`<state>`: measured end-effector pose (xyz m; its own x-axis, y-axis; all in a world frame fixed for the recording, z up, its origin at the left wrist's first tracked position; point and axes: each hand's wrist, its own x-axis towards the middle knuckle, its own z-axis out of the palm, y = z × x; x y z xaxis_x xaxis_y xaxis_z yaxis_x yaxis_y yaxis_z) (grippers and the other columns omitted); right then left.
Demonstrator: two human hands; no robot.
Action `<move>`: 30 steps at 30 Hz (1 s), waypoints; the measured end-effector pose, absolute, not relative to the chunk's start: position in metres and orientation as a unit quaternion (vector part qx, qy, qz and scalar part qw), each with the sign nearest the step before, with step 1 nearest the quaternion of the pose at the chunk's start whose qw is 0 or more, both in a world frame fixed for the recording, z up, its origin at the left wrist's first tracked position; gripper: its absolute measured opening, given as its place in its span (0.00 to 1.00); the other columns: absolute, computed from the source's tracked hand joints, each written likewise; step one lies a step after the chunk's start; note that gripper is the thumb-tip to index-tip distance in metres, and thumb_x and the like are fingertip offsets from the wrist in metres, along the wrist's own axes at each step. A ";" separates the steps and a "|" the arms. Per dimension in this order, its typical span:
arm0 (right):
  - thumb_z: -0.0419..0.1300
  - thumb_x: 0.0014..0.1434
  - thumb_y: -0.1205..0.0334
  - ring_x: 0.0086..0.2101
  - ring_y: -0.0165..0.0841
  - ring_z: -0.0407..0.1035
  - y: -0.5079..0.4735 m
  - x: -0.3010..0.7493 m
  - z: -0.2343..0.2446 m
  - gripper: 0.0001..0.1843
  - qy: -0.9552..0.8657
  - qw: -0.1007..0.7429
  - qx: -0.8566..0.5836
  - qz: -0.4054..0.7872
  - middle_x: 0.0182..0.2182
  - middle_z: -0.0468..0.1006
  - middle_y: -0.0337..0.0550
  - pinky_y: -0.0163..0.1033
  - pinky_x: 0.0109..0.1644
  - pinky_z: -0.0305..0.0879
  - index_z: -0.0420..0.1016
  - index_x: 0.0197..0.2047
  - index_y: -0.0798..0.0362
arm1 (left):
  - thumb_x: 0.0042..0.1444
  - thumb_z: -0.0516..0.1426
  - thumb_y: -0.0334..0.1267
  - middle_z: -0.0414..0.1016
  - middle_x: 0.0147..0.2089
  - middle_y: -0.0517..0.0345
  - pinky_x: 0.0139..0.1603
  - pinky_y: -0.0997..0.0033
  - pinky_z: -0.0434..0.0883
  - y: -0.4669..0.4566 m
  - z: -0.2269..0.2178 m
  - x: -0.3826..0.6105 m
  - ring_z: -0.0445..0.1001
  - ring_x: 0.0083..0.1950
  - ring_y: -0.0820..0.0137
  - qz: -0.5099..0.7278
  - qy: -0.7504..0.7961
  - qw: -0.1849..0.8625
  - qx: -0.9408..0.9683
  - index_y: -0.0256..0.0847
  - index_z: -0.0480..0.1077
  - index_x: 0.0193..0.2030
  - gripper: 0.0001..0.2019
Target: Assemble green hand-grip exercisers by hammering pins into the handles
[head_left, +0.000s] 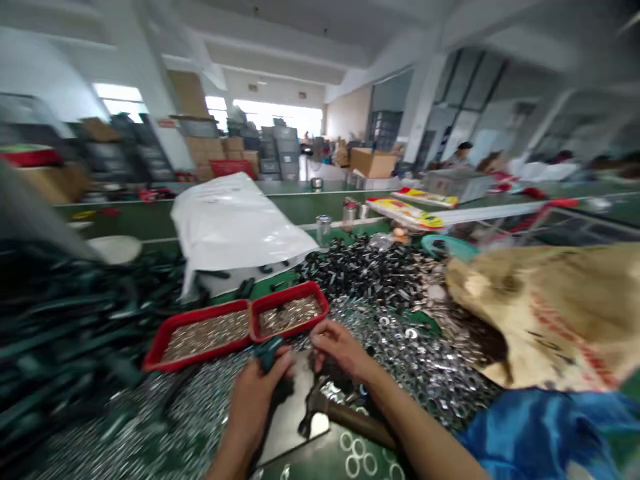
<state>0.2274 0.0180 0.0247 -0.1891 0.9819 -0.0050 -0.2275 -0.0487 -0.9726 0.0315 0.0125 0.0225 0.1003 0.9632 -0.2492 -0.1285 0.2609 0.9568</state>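
Note:
My left hand (251,395) is closed round a small dark teal plastic part (268,351), its fingers over a flat metal plate (286,432). Just right of it, my right hand (344,352) has thumb and fingertips pinched together; whatever they hold is too small to make out. Below my right hand a hammer (357,420) lies with its head on the plate and its wooden handle pointing right, partly under my forearm. Several metal rings (356,448) lie beside the plate. Two red trays (200,360) of small metal pieces stand beyond my hands.
Dark teal parts (65,333) are heaped at the left. Metal rings (415,360) and black pieces (365,270) pile up at the right, beside a brown sack (565,307). A white sack (235,220) lies behind the trays. People sit far back right.

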 end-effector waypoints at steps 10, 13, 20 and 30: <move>0.64 0.60 0.50 0.24 0.28 0.68 0.009 0.212 0.031 0.13 -0.446 0.440 -0.379 0.681 0.25 0.73 0.33 0.34 0.30 0.66 0.68 0.38 0.50 | 0.52 0.65 0.46 0.79 0.34 0.54 0.40 0.70 0.71 0.006 0.028 0.040 0.76 0.35 0.68 0.446 0.469 0.615 0.450 0.36 0.75 0.42 0.16; 0.65 0.59 0.51 0.22 0.27 0.65 0.011 0.213 0.029 0.13 -0.419 0.439 -0.380 0.698 0.22 0.68 0.31 0.33 0.27 0.66 0.69 0.37 0.50 | 0.52 0.65 0.46 0.78 0.33 0.55 0.40 0.70 0.71 0.005 0.027 0.040 0.75 0.35 0.68 0.443 0.461 0.621 0.455 0.36 0.75 0.41 0.16; 0.68 0.56 0.50 0.29 0.26 0.69 0.016 0.223 0.024 0.16 -0.375 0.405 -0.377 0.744 0.30 0.74 0.38 0.35 0.38 0.71 0.76 0.41 0.53 | 0.56 0.62 0.46 0.76 0.39 0.51 0.48 0.64 0.69 0.008 0.023 0.035 0.74 0.42 0.62 0.422 0.455 0.532 0.576 0.38 0.74 0.41 0.13; 0.66 0.55 0.47 0.29 0.36 0.76 0.024 0.223 0.025 0.16 -0.506 0.447 -0.494 0.548 0.29 0.80 0.40 0.41 0.36 0.73 0.73 0.40 0.49 | 0.59 0.57 0.37 0.72 0.47 0.51 0.55 0.59 0.66 0.024 0.040 -0.004 0.72 0.49 0.62 0.426 0.464 0.422 0.652 0.43 0.67 0.54 0.15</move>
<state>0.2227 0.0239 0.0249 -0.1115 0.9897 -0.0896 0.0107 -0.0890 -0.9960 -0.0040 0.0239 0.0403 0.2072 0.9645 0.1640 0.2460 -0.2136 0.9454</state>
